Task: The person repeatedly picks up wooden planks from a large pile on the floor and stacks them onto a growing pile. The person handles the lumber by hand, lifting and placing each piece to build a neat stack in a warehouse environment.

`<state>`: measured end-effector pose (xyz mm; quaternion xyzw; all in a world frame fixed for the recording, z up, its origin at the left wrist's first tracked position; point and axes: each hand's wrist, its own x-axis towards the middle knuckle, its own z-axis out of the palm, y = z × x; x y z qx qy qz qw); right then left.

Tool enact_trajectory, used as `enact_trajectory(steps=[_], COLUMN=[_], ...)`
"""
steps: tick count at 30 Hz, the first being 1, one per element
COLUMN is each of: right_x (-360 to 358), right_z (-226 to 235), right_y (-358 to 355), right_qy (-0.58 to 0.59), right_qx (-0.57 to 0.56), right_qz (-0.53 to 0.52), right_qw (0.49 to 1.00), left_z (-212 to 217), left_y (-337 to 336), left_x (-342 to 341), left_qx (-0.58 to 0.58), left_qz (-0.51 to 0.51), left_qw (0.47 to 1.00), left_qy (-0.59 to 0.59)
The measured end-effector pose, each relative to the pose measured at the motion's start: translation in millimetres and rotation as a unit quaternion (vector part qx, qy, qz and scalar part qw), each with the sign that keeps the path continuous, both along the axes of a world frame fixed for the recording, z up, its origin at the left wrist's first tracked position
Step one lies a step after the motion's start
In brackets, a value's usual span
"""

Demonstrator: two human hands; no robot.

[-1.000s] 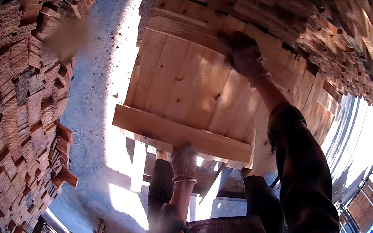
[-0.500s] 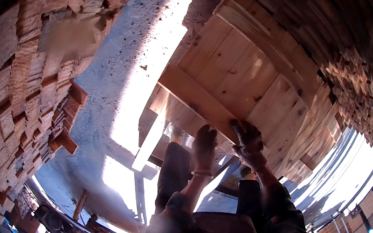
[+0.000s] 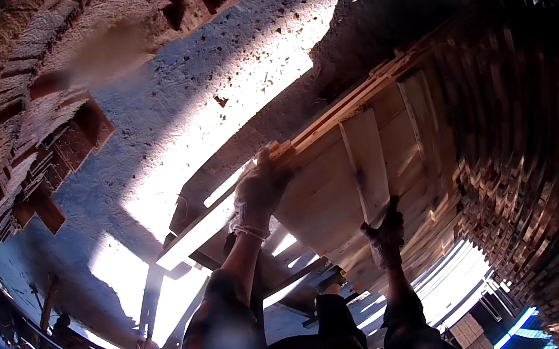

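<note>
A wooden panel (image 3: 324, 182) of joined boards, with a crosspiece (image 3: 365, 154) over it, slants up ahead of me. My left hand (image 3: 260, 190), in a light knitted glove, is closed at the panel's left end, by the reddish edges of stacked boards (image 3: 283, 151). Its fingertips are partly hidden by the wood. Also gloved, my right hand (image 3: 386, 236) grips the near end of the crosspiece, with the thumb on one side and the fingers on the other.
Stacked wood pieces (image 3: 17, 112) rise at the left, and a tall stack of board ends (image 3: 523, 160) stands at the right. Between them runs a concrete floor (image 3: 161, 105) with a bright sunlit strip. A pale bar (image 3: 198, 233) lies just left of my left forearm.
The panel has swung and tilted, so its crosspieces now point nearly toward me. My left hand has moved left and away to the panel's end. The right stays by the crosspiece end.
</note>
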<state>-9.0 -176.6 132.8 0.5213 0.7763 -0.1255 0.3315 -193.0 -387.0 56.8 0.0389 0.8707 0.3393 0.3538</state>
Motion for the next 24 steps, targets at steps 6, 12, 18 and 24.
enact_trajectory(steps=[6,12,18,24], right_x=[-27.8,-177.5,-272.2,-286.9], right_z=[58.6,124.5,120.6,87.0], right_y=[28.3,57.2,34.4,14.0], right_qy=[0.137,0.09,-0.048,-0.079], right_qx=[-0.119,0.003,0.158,0.148], right_qz=[0.123,0.52,0.761,0.849], right_qw=[0.976,0.85,0.627,0.5], left_z=[-1.3,-3.4,-17.8,-20.8], left_y=[-6.7,-3.8,-0.4,-16.5], left_x=[0.9,4.2,19.5,30.8], left_qx=[-0.022,0.012,-0.043,-0.094], left_qz=[0.01,0.017,0.019,0.039], left_qw=[0.999,1.0,0.999,0.995], left_qy=[-0.026,0.011,0.023,0.013])
